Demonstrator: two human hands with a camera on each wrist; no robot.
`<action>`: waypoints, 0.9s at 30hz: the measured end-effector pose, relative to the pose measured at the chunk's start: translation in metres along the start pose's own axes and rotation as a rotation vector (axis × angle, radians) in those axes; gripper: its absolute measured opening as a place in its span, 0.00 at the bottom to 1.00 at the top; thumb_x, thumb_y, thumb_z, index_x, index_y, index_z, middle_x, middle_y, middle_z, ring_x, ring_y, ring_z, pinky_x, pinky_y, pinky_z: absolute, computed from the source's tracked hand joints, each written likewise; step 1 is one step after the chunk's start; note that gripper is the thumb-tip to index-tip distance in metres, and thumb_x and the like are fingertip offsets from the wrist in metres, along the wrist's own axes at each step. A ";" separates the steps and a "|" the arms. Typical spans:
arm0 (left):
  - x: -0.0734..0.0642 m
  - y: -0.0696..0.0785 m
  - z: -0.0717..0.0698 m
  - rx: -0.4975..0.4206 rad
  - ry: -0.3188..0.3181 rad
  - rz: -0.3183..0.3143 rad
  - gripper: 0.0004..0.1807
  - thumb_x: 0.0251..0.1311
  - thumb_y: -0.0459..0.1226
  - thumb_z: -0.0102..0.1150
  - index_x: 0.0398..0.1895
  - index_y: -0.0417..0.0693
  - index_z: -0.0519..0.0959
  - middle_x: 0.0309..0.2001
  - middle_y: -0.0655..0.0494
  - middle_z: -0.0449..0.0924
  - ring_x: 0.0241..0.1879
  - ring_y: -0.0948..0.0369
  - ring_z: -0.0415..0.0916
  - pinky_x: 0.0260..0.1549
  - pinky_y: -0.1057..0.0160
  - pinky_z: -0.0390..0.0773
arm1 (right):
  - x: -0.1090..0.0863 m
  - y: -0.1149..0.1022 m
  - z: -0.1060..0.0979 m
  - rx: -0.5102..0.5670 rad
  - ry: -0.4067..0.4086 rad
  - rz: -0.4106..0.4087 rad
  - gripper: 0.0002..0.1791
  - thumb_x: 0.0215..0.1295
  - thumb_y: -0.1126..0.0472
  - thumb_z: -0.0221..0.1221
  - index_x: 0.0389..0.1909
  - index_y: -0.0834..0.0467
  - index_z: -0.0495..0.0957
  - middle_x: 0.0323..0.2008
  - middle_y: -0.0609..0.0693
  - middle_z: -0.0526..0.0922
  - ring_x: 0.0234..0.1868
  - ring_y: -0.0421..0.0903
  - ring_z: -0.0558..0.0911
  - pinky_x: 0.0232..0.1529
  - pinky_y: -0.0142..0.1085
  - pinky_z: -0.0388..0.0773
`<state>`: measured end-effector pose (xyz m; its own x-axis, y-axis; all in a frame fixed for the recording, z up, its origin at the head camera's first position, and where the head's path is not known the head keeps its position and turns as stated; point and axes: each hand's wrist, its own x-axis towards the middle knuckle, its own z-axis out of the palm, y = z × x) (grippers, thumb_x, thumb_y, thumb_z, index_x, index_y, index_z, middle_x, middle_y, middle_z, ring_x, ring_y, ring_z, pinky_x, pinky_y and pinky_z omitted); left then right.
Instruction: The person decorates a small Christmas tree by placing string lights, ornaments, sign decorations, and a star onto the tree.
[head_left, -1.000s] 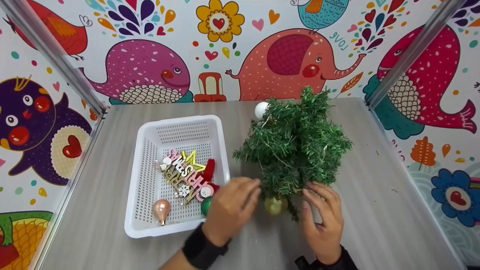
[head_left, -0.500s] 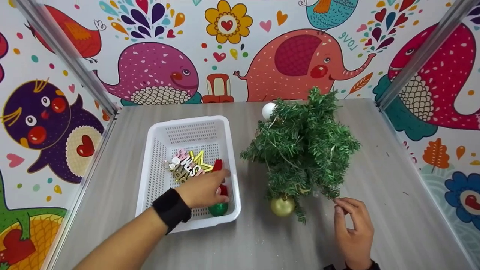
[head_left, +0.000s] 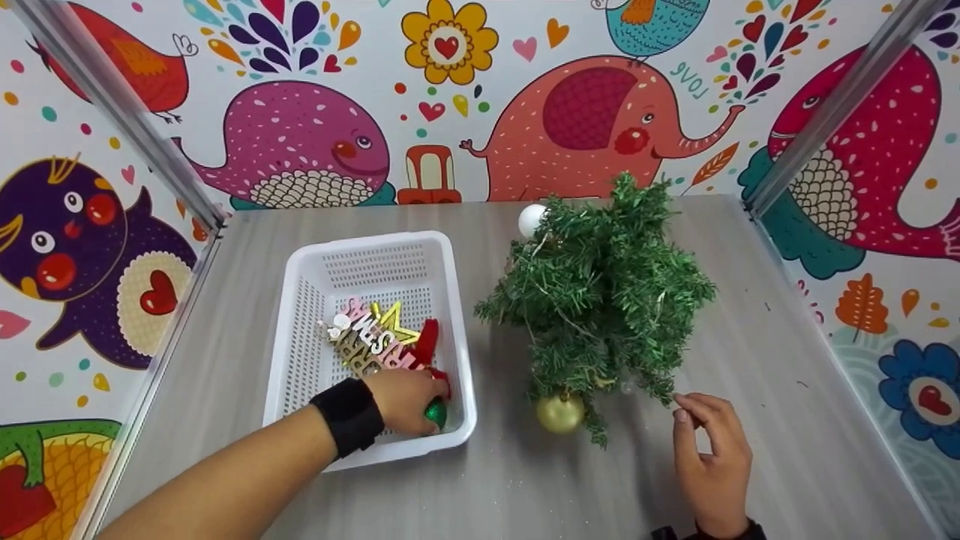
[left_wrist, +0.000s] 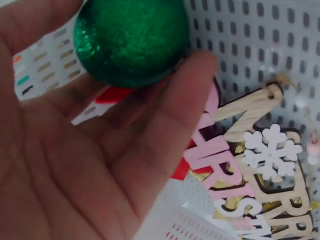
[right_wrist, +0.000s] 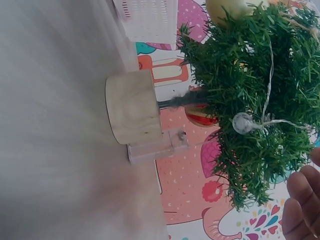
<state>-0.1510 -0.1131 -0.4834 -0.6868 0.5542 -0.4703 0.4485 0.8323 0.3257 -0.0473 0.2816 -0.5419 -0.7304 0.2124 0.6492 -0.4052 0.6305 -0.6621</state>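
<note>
My left hand point(head_left: 405, 401) is down in the white basket point(head_left: 463, 360), fingers and thumb around a green glittery bauble point(left_wrist: 132, 40). Beside it lie a pink, white and wooden letter sign point(head_left: 367, 337) with a snowflake point(left_wrist: 272, 152), a gold star point(head_left: 397, 322) and something red point(head_left: 426, 341). My right hand point(head_left: 712, 457) hovers by the lower right branches of a small artificial Christmas tree point(head_left: 600, 285), fingers relaxed with nothing visible between them. A gold bauble point(head_left: 560, 414) hangs at the tree's front and a white ball point(head_left: 531, 220) at its back left.
The tree stands on a round wooden base point(right_wrist: 134, 106), with a clear plastic box point(right_wrist: 157, 145) next to it. A string with a clear bulb point(right_wrist: 243, 122) runs over the branches. Patterned walls point(head_left: 300, 142) enclose the grey tabletop point(head_left: 525, 487).
My left hand has left the tree's front, gone left into the basket, and closed on the green bauble. My right hand has shifted right, away from the lower branches by the gold bauble.
</note>
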 end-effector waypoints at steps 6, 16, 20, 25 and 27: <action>0.002 -0.002 0.002 -0.035 -0.024 -0.006 0.29 0.51 0.44 0.73 0.58 0.50 0.79 0.47 0.51 0.77 0.35 0.57 0.75 0.41 0.54 0.82 | -0.003 -0.001 0.003 -0.005 -0.045 -0.016 0.20 0.59 0.87 0.58 0.49 0.70 0.83 0.46 0.55 0.80 0.40 0.31 0.74 0.43 0.22 0.68; -0.002 -0.006 -0.006 -0.117 -0.017 0.024 0.34 0.48 0.41 0.74 0.61 0.51 0.74 0.42 0.57 0.80 0.37 0.59 0.75 0.44 0.55 0.83 | -0.007 0.005 0.005 0.002 -0.041 -0.036 0.20 0.58 0.88 0.58 0.48 0.70 0.83 0.45 0.55 0.81 0.40 0.32 0.74 0.42 0.24 0.68; -0.005 -0.008 -0.007 -0.152 0.022 0.068 0.31 0.48 0.38 0.74 0.59 0.49 0.76 0.43 0.58 0.82 0.39 0.61 0.76 0.47 0.56 0.82 | -0.008 0.000 0.005 0.012 -0.058 0.007 0.19 0.61 0.86 0.57 0.49 0.69 0.83 0.47 0.46 0.80 0.40 0.31 0.75 0.44 0.23 0.68; -0.022 0.001 -0.016 -0.170 0.118 0.088 0.30 0.50 0.38 0.73 0.59 0.48 0.75 0.45 0.59 0.81 0.40 0.62 0.77 0.47 0.57 0.82 | -0.008 -0.008 0.003 0.026 -0.050 -0.004 0.21 0.59 0.87 0.58 0.49 0.68 0.84 0.47 0.46 0.80 0.40 0.32 0.75 0.44 0.23 0.69; -0.032 0.011 -0.021 -0.158 0.179 0.122 0.30 0.52 0.37 0.71 0.60 0.48 0.74 0.46 0.57 0.79 0.41 0.61 0.76 0.45 0.59 0.82 | -0.007 -0.014 0.002 0.034 -0.038 -0.033 0.22 0.57 0.89 0.58 0.48 0.69 0.84 0.45 0.47 0.81 0.40 0.32 0.75 0.44 0.22 0.69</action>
<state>-0.1363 -0.1224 -0.4475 -0.7298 0.6272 -0.2720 0.4488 0.7398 0.5013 -0.0377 0.2699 -0.5383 -0.7361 0.1628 0.6570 -0.4478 0.6107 -0.6531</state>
